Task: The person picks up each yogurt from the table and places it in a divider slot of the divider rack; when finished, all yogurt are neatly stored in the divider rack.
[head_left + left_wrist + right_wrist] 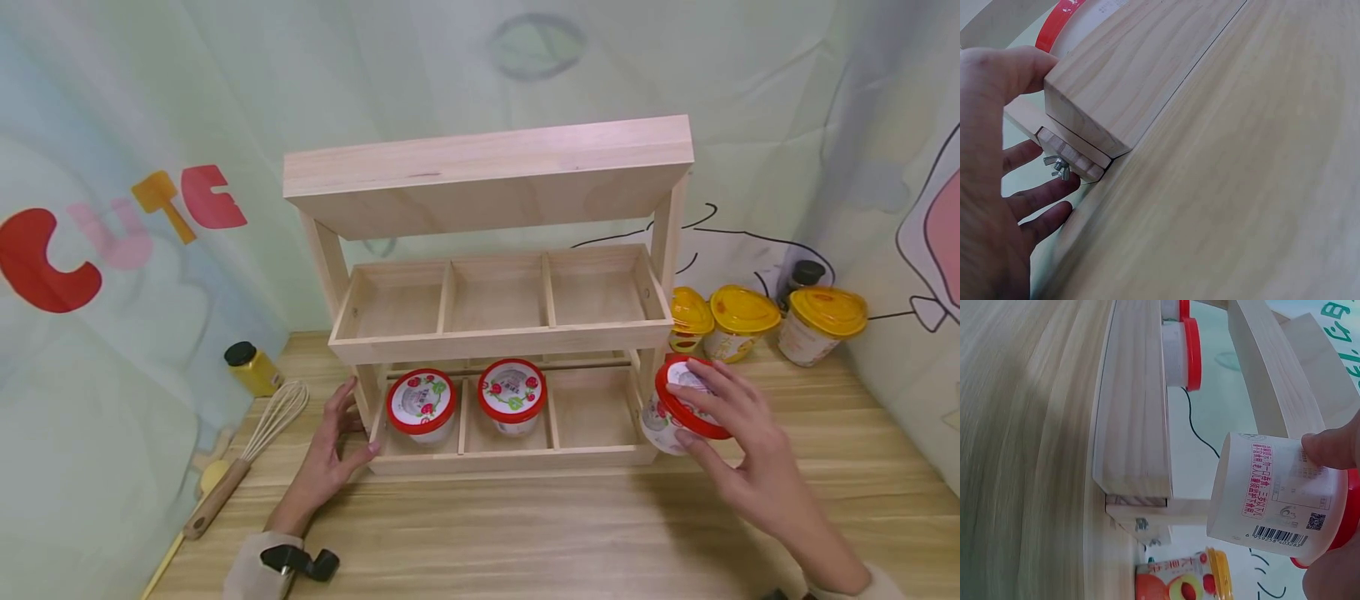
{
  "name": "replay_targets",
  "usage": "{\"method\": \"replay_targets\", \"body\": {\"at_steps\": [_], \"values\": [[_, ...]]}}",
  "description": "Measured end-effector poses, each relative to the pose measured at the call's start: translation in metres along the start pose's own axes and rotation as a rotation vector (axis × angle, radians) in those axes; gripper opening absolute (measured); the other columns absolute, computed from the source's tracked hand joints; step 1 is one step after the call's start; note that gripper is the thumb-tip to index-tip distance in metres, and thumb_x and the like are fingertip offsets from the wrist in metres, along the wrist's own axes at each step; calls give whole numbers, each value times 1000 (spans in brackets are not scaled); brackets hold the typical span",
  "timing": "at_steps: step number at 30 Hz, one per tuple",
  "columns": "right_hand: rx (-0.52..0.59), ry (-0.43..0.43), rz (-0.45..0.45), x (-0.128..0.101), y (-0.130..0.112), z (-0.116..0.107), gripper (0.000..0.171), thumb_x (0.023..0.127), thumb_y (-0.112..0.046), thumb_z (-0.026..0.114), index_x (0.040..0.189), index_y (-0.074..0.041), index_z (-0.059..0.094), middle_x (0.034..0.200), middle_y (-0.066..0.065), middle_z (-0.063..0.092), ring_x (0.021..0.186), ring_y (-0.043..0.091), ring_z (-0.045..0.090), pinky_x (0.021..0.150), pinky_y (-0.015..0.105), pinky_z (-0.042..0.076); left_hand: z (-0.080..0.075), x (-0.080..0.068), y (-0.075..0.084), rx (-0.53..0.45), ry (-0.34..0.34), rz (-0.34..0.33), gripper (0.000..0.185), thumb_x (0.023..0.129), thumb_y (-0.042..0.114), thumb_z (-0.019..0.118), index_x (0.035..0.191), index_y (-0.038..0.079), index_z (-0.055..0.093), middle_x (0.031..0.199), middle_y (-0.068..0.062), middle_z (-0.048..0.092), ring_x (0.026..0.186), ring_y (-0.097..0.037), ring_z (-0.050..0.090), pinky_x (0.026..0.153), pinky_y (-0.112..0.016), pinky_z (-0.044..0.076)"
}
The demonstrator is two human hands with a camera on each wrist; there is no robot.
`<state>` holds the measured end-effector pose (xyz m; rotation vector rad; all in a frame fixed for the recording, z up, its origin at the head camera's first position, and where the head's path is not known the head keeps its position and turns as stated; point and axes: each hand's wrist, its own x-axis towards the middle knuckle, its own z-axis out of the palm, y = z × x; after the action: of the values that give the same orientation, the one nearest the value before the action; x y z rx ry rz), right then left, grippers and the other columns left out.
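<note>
A wooden two-tier rack (pixel 501 337) with divided compartments stands on the table. My left hand (pixel 326 454) holds its lower left corner, thumb at the front edge and fingers by the side near a wing nut (pixel 1059 167). My right hand (pixel 750 442) grips a white paper cup with a red lid (pixel 660 427), tilted, just beyond the rack's lower right end. In the right wrist view, the held cup (pixel 1266 494) shows printed text and a barcode. Two similar red-lidded cups, one at the left (pixel 422 402) and one in the middle (pixel 513 392), sit in the lower tier.
Yellow-lidded cups (pixel 742 321) stand behind the rack on the right, with a black-capped bottle (pixel 802 279). On the left lie a whisk (pixel 247 458) and a yellow jar with a black lid (pixel 255 368). A printed curtain (pixel 450 75) hangs behind.
</note>
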<state>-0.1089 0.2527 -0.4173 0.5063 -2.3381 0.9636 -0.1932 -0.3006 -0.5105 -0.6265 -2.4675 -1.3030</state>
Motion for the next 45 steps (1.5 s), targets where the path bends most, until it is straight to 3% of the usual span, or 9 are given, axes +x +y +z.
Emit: {"method": "replay_targets", "body": {"at_steps": [12, 20, 27, 32, 36, 40, 45], "values": [[63, -47, -86, 9, -2, 23, 70, 77, 7, 87, 139, -21, 72, 158, 13, 59, 159, 13, 35, 122, 9, 25, 0, 0, 2, 11, -8, -6, 104, 88, -2, 78, 171, 17, 19, 162, -27, 47, 125, 7, 56, 102, -18, 51], [93, -95, -88, 14, 0, 43, 64, 81, 3, 86, 138, -23, 72, 160, 12, 57, 156, 28, 39, 124, 15, 25, -1, -1, 1, 10, -1, 4, 105, 87, -4, 79, 171, 17, 19, 162, -27, 46, 126, 8, 56, 103, -16, 50], [81, -101, -111, 19, 3, 61, 60, 83, 0, 85, 137, -23, 73, 158, 13, 58, 151, 37, 43, 123, 31, 32, 0, 0, 2, 12, -3, -4, 105, 87, -3, 79, 171, 17, 19, 162, -27, 47, 125, 7, 56, 103, -18, 51], [85, -97, -121, 23, 5, 71, 58, 84, -1, 85, 137, -23, 73, 158, 14, 58, 150, 40, 43, 124, 33, 34, 0, 0, 3, 14, -5, -14, 104, 88, -2, 79, 171, 17, 19, 162, -26, 47, 125, 8, 56, 103, -18, 51], [85, -110, -132, 28, 7, 78, 58, 86, -2, 82, 139, -23, 72, 159, 15, 57, 150, 39, 43, 122, 50, 40, -1, -1, 2, 14, -6, -16, 105, 88, -2, 79, 171, 17, 19, 162, -27, 46, 125, 8, 56, 103, -18, 50], [65, -108, -171, 33, 9, 87, 58, 85, -2, 80, 138, -22, 71, 158, 19, 57, 148, 45, 44, 115, 69, 38, -1, -1, 2, 12, -4, -12, 105, 88, -3, 79, 171, 17, 19, 162, -26, 47, 124, 7, 56, 103, -18, 50], [41, -106, -205, 36, 12, 99, 56, 84, -3, 79, 137, -21, 71, 155, 23, 58, 146, 49, 45, 115, 75, 31, -1, 0, 2, 9, -7, -15, 105, 88, -2, 79, 171, 18, 19, 163, -25, 46, 125, 7, 56, 103, -18, 50]]}}
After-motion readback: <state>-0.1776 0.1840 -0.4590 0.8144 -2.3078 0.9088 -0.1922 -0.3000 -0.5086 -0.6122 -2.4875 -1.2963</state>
